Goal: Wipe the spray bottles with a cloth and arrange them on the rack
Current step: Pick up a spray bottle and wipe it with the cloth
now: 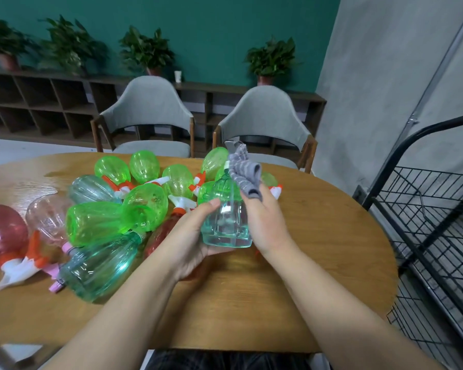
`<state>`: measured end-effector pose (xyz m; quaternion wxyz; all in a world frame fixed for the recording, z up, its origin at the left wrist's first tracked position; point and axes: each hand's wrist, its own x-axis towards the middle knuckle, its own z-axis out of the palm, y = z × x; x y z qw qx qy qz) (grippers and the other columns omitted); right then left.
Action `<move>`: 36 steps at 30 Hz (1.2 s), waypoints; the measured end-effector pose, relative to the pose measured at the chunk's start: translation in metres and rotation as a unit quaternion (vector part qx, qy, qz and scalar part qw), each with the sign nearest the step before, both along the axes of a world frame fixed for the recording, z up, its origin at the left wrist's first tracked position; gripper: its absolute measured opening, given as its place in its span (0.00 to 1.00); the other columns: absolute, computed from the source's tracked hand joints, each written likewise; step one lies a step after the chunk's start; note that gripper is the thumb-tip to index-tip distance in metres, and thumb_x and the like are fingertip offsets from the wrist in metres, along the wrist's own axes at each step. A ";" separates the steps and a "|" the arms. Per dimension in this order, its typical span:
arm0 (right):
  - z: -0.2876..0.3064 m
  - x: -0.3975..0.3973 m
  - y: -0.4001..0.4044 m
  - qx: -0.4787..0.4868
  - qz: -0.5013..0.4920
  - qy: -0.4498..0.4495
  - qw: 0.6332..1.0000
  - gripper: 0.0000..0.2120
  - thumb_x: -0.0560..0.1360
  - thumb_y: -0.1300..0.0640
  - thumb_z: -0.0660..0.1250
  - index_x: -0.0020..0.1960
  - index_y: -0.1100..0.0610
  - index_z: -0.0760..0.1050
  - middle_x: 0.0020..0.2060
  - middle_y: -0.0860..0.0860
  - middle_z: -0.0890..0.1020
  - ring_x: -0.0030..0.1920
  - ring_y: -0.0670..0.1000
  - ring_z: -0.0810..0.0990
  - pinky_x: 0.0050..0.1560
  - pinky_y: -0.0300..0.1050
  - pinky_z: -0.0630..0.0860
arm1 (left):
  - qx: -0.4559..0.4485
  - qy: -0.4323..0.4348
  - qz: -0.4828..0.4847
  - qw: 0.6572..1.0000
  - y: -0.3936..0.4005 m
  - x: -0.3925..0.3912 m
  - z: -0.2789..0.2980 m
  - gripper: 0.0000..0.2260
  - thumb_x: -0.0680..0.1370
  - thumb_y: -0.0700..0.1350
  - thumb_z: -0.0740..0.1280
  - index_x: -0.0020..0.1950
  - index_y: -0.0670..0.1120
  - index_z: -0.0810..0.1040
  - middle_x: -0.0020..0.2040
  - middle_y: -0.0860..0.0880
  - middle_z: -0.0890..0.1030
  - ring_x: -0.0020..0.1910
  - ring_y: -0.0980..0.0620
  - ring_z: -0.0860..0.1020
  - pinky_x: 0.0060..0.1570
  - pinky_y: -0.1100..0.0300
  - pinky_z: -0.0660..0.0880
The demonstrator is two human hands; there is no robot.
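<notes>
1. The left hand (191, 236) cups the base and side of a clear teal bottle (226, 222), thumb pressed to its front, holding it above the worktop (318, 249).
2. The right hand (265, 222) lies against the bottle's right side, its fingers pinching a grey cloth (245, 172) over the bottle's top.
3. The bottle's long axis runs away from the person, base nearest them and neck tilted up toward the far side; the cloth hides the spray head.
4. A heap of bottles (134, 206) lies on its side to the left: green, teal, pink and red, with white and orange triggers.
5. A black wire rack (433, 209) stands right of the worktop, well apart from the hands.
6. Two grey chairs (147, 108) face the far edge.
</notes>
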<state>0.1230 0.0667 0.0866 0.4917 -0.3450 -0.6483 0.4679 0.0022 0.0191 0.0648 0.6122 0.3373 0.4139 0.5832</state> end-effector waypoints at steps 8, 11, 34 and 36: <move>-0.021 0.004 -0.002 0.085 0.040 -0.027 0.995 0.27 0.70 0.65 0.57 0.64 0.45 0.75 0.65 0.36 0.73 0.73 0.39 0.59 0.75 0.44 0.56 | -0.014 0.050 -0.006 0.999 -0.005 0.002 0.003 0.28 0.81 0.64 0.48 0.57 0.48 0.80 0.51 0.45 0.85 0.46 0.46 0.84 0.49 0.47 0.77; -0.023 0.009 -0.006 0.120 0.060 -0.023 0.991 0.24 0.69 0.65 0.58 0.58 0.45 0.77 0.60 0.28 0.73 0.72 0.36 0.60 0.70 0.35 0.57 | -0.018 0.046 0.000 0.999 -0.006 0.003 0.004 0.30 0.79 0.67 0.46 0.58 0.50 0.80 0.53 0.47 0.85 0.49 0.47 0.84 0.49 0.48 0.78; 0.002 0.036 -0.011 -0.233 -0.040 0.379 0.894 0.10 0.80 0.56 0.58 0.53 0.60 0.76 0.48 0.57 0.84 0.51 0.56 0.82 0.57 0.55 0.75 | -0.019 -0.035 0.007 0.999 -0.005 -0.002 0.000 0.21 0.68 0.58 0.66 0.55 0.46 0.80 0.51 0.42 0.85 0.46 0.43 0.84 0.48 0.43 0.80; 0.008 0.028 -0.017 -0.163 -0.037 0.272 0.948 0.05 0.80 0.59 0.60 0.49 0.58 0.74 0.43 0.52 0.84 0.50 0.53 0.82 0.53 0.49 0.77 | -0.029 -0.048 -0.007 0.998 -0.007 0.003 -0.002 0.23 0.69 0.58 0.65 0.57 0.45 0.80 0.52 0.41 0.85 0.46 0.43 0.84 0.47 0.43 0.81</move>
